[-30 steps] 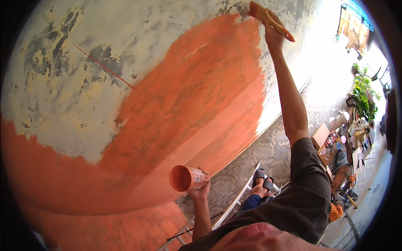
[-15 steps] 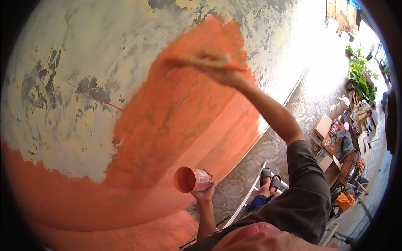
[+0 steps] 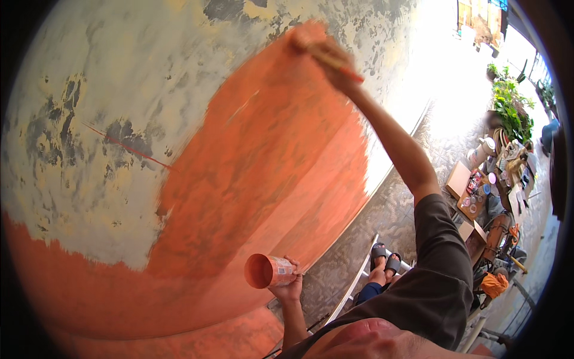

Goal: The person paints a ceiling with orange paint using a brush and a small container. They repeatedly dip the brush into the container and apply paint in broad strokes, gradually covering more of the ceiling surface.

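Note:
My right hand [image 3: 335, 63] is raised high, closed round the handle of a paintbrush [image 3: 336, 62]. Its bristles, blurred by motion, meet the wall near the top edge of the orange paint. Low in front of me, my left hand [image 3: 290, 288] grips an orange-smeared paint can [image 3: 276, 270] by its side, its mouth tipped toward the wall. Orange paint inside coats the can's walls; how full it is cannot be seen. The wall [image 3: 125, 78] is patchy grey and cream where bare, with a thin red streak, and orange across its lower and middle parts.
My sandalled feet [image 3: 385, 257] stand on a white ladder [image 3: 354, 287] above a patterned tile floor [image 3: 382, 215]. To the right lie boxes [image 3: 458, 179], an orange cloth [image 3: 494, 285] and other clutter. Green plants [image 3: 511, 102] grow farther back.
My right hand has swept the brush upward and to the right along the wall, leaving fresh orange behind. The can in my left hand has shifted slightly lower in view.

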{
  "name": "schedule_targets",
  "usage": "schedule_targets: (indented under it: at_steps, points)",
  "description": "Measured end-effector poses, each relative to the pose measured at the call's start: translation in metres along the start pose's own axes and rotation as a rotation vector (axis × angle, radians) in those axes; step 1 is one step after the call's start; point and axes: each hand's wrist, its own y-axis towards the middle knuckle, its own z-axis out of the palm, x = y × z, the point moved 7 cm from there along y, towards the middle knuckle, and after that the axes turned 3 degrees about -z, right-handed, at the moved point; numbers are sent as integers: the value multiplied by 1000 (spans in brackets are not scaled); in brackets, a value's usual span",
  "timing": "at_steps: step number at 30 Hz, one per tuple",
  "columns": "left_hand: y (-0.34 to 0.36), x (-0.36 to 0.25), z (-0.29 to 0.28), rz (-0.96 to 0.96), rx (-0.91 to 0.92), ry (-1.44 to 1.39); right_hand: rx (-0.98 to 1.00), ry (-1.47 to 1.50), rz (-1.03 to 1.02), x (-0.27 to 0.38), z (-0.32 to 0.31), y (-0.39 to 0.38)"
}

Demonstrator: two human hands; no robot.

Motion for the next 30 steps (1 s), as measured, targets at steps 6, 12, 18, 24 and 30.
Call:
schedule_targets:
  at_steps: [6, 12, 18, 24, 30]
  points:
    - [-2, 6, 11, -4, -24, 5, 109, 503, 237, 13, 3, 0]
    - [-8, 9, 11, -5, 36, 3, -160, 156, 186, -64, -48, 48]
    - [-19, 10, 5, 84, -60, -50, -215, -148, -176, 40, 4, -14]
    - [-25, 8, 11, 92, -25, -36, 89, 512, -116, 243, 100, -100]
    - [-36, -1, 22, 124, 33, -8, 339, 588, -221, 286, 103, -90]
